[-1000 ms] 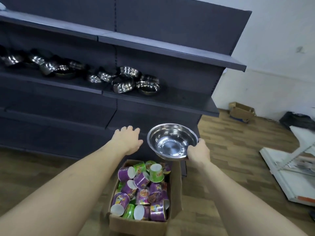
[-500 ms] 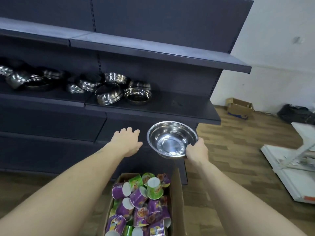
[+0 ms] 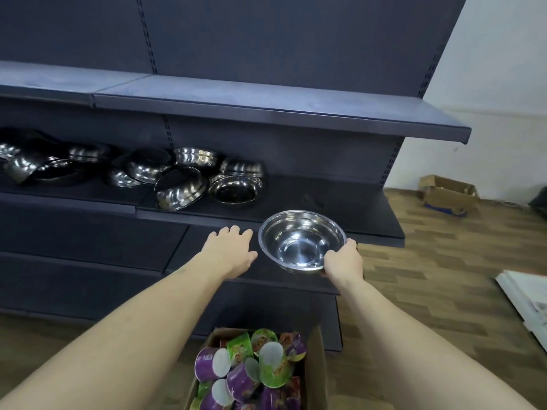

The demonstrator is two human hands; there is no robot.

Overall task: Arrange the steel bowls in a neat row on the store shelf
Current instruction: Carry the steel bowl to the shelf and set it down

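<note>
At centre frame, just past the front edge of the middle shelf: one steel bowl, mouth up and tilted toward the camera, held off the shelf in the air. Inside is bright and bare.

Right hand: closed on the bowl's rim at its 4 o'clock side, thumb over the lip, fingers beneath.

Left hand: open, palm down, fingers spread, just beside the bowl at its 9 o'clock; not touching it, holding nothing.

Loose bowls: a jumbled heap on the same shelf, at 10 o'clock from the held bowl. Some upright, some tipped on their sides, several leaning on each other. The heap runs off toward the left edge of view; no row formed. Shelf surface at 12 to 2 o'clock of the held bowl is bare.

Upper shelf: dark grey, bare.

Cardboard box: on the floor at 6 o'clock, flaps open, filled with purple and green cups lying at all angles.

Small carton: on the wood-pattern floor at 2 o'clock, by the white wall.

White panel: flat on the floor at 3 o'clock, partly cut off.
</note>
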